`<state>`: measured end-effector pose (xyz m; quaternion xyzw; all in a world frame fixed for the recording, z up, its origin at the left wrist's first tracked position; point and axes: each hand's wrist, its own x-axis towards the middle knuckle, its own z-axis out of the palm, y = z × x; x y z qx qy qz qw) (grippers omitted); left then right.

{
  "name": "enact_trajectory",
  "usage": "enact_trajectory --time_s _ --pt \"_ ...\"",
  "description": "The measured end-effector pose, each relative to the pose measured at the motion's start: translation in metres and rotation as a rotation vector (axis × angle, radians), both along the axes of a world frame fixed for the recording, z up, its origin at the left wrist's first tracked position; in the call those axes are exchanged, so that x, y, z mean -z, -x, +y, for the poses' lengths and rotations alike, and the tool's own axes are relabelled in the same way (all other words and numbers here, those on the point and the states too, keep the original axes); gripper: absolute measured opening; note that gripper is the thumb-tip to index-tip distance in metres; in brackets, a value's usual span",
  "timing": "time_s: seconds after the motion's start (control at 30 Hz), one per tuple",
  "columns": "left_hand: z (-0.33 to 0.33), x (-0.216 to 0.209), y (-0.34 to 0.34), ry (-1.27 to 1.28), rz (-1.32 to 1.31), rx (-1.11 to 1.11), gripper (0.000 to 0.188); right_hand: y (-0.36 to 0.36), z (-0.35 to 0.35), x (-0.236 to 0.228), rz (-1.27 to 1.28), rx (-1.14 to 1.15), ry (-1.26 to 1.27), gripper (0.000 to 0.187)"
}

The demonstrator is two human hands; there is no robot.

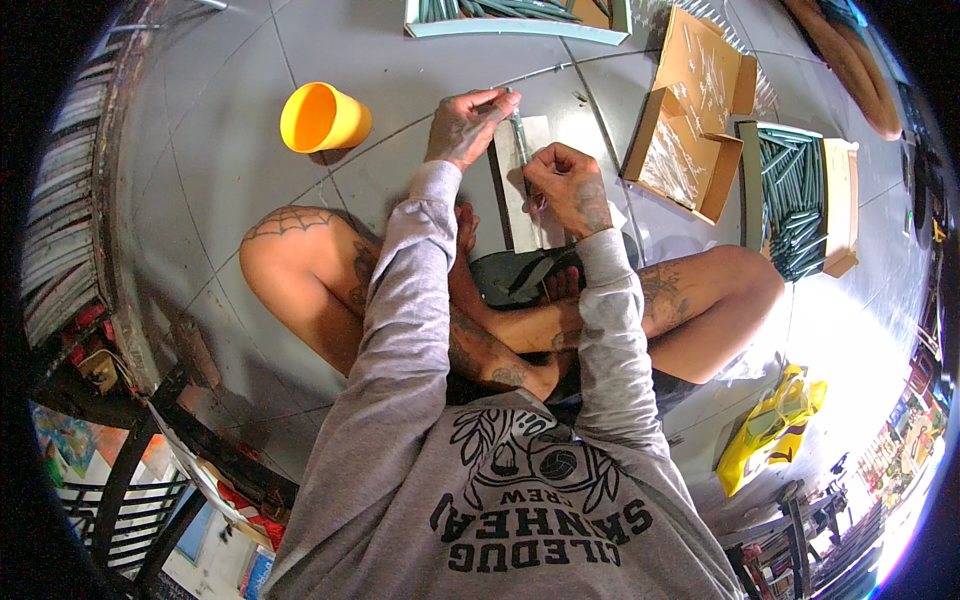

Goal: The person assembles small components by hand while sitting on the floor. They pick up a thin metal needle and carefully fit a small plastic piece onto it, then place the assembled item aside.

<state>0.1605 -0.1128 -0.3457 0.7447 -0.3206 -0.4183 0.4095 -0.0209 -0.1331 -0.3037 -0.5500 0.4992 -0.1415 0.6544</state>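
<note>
A slim dark green pen-like stick [519, 138] runs between my two hands above a pale flat board [538, 225] on the floor. My left hand [466, 128] pinches its far end between thumb and fingertips. Around the near end, the fingers of my right hand [570, 190] are closed, hiding that tip. Beneath my right fingers something shiny and translucent shows, too small to name. The board lies between my crossed legs, with a dark sandal [505, 280] at its near edge.
An orange cup [326, 117] lies tipped at the left. An open cardboard box [714, 140] holds thin whitish strips. Boxes of green sticks stand at the right [792, 195] and far edge [515, 30]. A yellow bag [770, 430] lies near right; another person's leg [850, 65] shows far right.
</note>
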Motion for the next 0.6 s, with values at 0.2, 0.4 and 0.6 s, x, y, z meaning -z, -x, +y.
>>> enact_trajectory --time_s 0.2,0.4,0.6 --pt "0.000 0.004 0.002 0.147 -0.076 -0.033 0.062 -0.002 -0.001 -0.004 0.018 -0.003 0.031 0.018" --pt "-0.001 0.003 0.001 0.017 -0.048 -0.008 0.054 -0.002 0.001 -0.007 0.023 0.012 0.035 0.018" --pt "-0.001 0.012 0.000 0.055 -0.049 0.003 0.052 0.001 -0.001 -0.001 0.065 -0.032 0.068 0.017"
